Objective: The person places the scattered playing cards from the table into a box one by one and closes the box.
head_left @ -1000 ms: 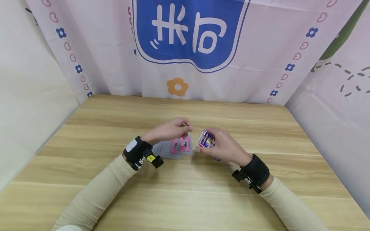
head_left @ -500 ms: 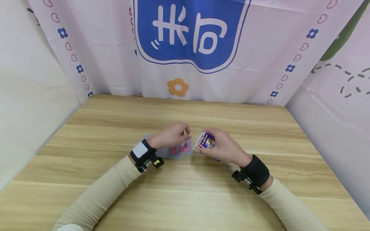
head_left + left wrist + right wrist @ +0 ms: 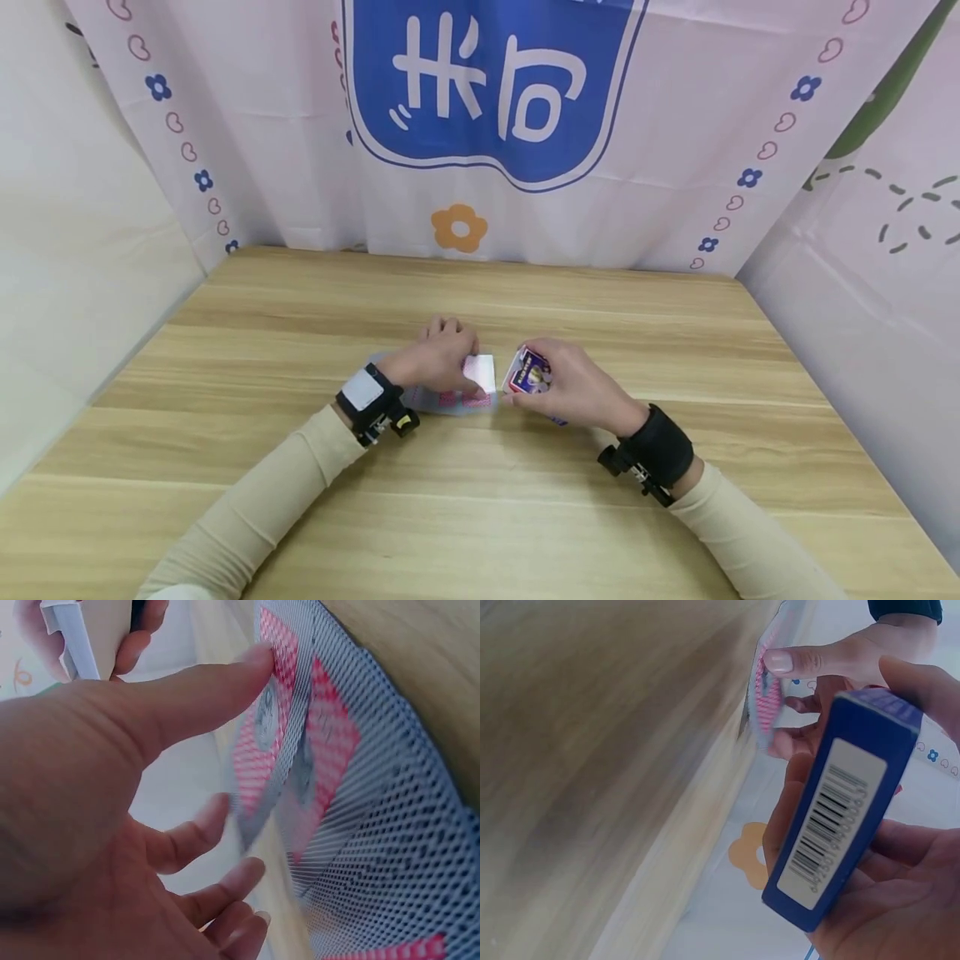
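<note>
My left hand holds the top playing card by its edges, thumb on one and a fingertip at the opposite one. The card is bowed and blurred, with a pink and grey patterned back. Under it, more playing cards lie overlapped in a row, partly hidden by the hand in the head view. Just to the right, my right hand grips a blue card box between thumb and fingers, tilted. Its barcode end faces the right wrist camera, and a white flap shows at the other end.
The wooden table runs to a white printed curtain at the back. Pale cloth walls stand at the left and right. Each wrist carries a black strap with a small camera.
My left hand has come down onto the row of cards, its fingers spreading over the top card, which now bows. The right hand keeps the box and tips it slightly.
</note>
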A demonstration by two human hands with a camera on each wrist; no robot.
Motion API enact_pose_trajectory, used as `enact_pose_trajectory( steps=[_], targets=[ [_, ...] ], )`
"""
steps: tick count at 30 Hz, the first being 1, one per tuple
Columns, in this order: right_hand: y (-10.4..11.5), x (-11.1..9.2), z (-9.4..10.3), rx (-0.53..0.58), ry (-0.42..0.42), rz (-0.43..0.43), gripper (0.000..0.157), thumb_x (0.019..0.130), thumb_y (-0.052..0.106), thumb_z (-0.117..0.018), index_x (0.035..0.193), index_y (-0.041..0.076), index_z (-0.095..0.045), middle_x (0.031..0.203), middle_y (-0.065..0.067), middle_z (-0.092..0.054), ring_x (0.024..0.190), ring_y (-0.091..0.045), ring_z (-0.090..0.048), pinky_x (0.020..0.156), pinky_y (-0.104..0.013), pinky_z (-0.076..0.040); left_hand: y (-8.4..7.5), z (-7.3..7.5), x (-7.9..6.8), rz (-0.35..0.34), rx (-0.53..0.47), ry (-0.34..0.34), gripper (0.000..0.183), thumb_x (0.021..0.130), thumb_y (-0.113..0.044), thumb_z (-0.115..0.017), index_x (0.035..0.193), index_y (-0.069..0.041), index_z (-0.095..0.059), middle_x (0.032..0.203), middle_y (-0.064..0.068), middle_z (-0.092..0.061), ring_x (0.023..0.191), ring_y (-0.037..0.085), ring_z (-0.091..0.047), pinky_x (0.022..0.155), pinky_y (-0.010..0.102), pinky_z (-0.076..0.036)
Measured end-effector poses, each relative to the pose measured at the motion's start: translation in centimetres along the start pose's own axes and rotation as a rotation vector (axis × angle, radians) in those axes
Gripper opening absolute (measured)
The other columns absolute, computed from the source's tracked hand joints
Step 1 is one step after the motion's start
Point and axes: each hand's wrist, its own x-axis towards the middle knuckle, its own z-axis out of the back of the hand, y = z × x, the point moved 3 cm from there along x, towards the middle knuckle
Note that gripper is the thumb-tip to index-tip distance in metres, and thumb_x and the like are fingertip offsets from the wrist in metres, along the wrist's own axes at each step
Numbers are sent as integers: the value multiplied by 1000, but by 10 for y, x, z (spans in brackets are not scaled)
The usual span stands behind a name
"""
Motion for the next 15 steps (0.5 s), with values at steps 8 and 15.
enact_pose_trajectory(
  steps=[8, 15],
  targets=[
    [1, -1, 0, -11, 0, 8, 58, 84, 38, -89, 126, 6, -66, 98, -1, -69, 78, -9, -62, 64, -22, -54, -6, 18, -6, -175, -135, 17, 24, 106, -23, -62, 120, -3, -58, 105, 11, -58, 97, 27, -58, 80, 40, -52],
    [-1, 0, 0, -22, 5, -7, 61, 85, 43, -88, 127, 5, -66, 98, -1, -69, 79, -8, -62, 64, -22, -54, -16, 42, -16, -216, -401, -46, 15, 111, -19, -48, 120, -8, -51, 89, 3, -57, 76, 16, -55, 67, 28, -49]
  ],
)
